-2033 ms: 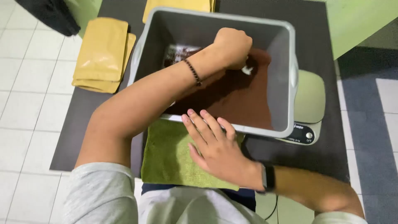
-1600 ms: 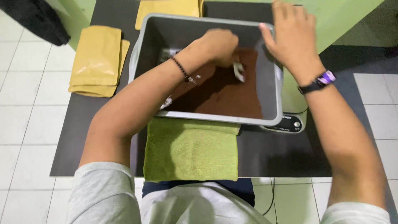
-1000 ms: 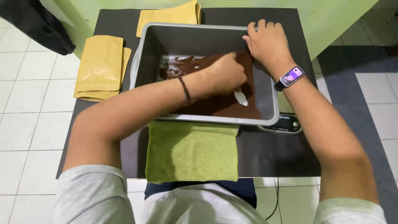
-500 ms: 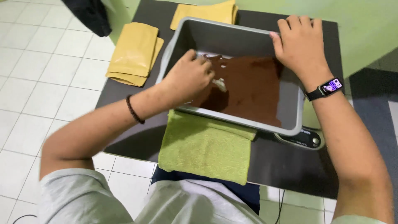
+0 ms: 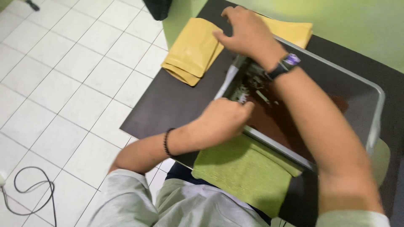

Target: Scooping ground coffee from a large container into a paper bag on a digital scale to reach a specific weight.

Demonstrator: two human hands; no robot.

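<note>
- Brown powder (image 5: 290, 126) covers the floor of the grey plastic tub (image 5: 376, 113) that sits on the dark table (image 5: 176, 105); a few pale specks lie in it near the tub's left end.
- Our left hand (image 5: 223, 120) is curled shut over the tub's near rim, its fingers dipping into the powder; it may be gripping a scoop, but blur hides what is inside the fist.
- Our right hand (image 5: 248, 33) reaches across the far left corner of the tub, fingers spread and empty, hovering near the stack of yellow pouches (image 5: 193, 50).
- A green cloth (image 5: 244, 172) hangs over the table edge just under the tub, touching its near wall.
- A second yellow pouch (image 5: 294, 31) lies behind the tub.
- What we judge could go wrong: the crossed forearm passes low over the open tub, so a sleeve or wrist could drag powder out onto the table.
- The left fist leans on the rim; too much weight there could tip the tub toward the cloth and spill powder.
</note>
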